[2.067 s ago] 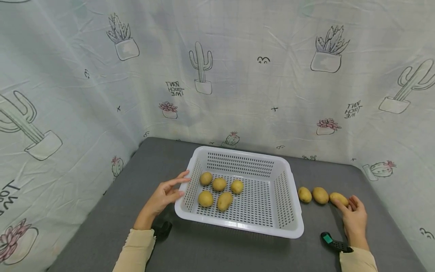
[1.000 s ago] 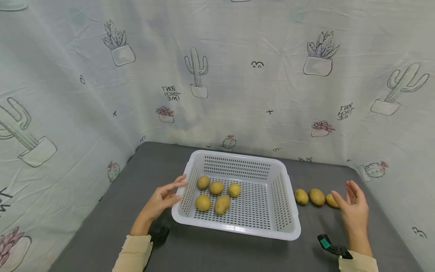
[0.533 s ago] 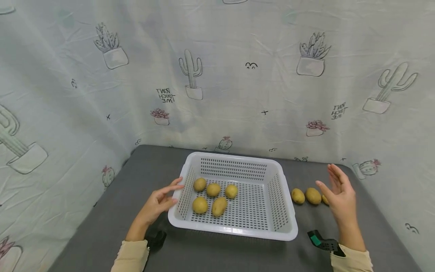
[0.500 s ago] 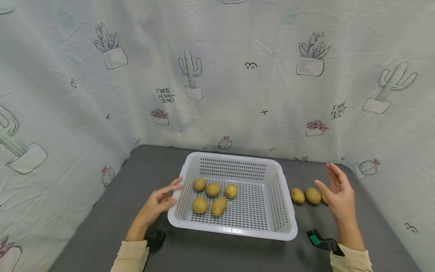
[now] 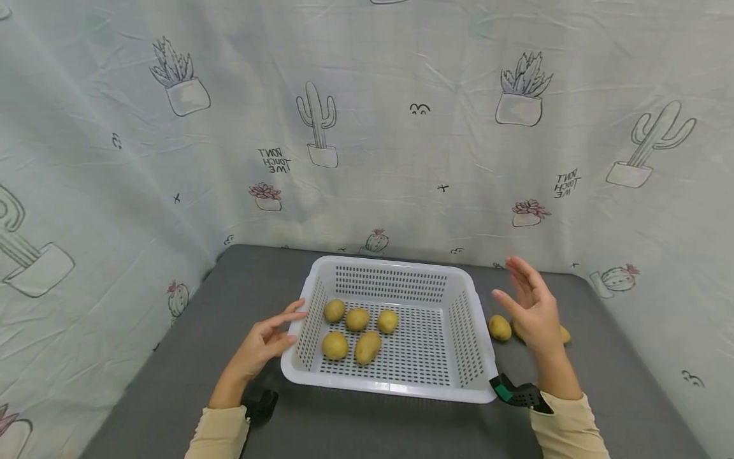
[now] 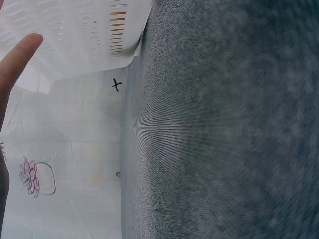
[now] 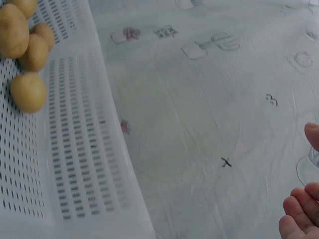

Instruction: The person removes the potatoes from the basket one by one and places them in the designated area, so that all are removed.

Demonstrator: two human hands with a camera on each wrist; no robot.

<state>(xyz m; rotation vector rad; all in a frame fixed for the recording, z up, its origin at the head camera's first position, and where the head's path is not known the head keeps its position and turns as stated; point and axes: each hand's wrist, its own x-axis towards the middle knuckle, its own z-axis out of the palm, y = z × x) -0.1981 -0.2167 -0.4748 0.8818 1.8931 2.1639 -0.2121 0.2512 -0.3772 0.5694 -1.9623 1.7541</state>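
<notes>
Resting my left hand (image 5: 259, 349), loosely spread, on the left rim of the white basket (image 5: 390, 387); five potatoes (image 5: 367, 348) inside. One outside potato (image 5: 500, 327) fully visible; my right hand (image 5: 534, 313), spread, partly hides two more potatoes (image 5: 565, 335).

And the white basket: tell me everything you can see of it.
The white basket is rectangular, seemingly plastic, with slotted walls and floor, rounded corners and a smooth rim. It stands upright, open side up, on the grey table. Five potatoes lie inside, toward the person's left. The left hand touches its left rim.
</notes>
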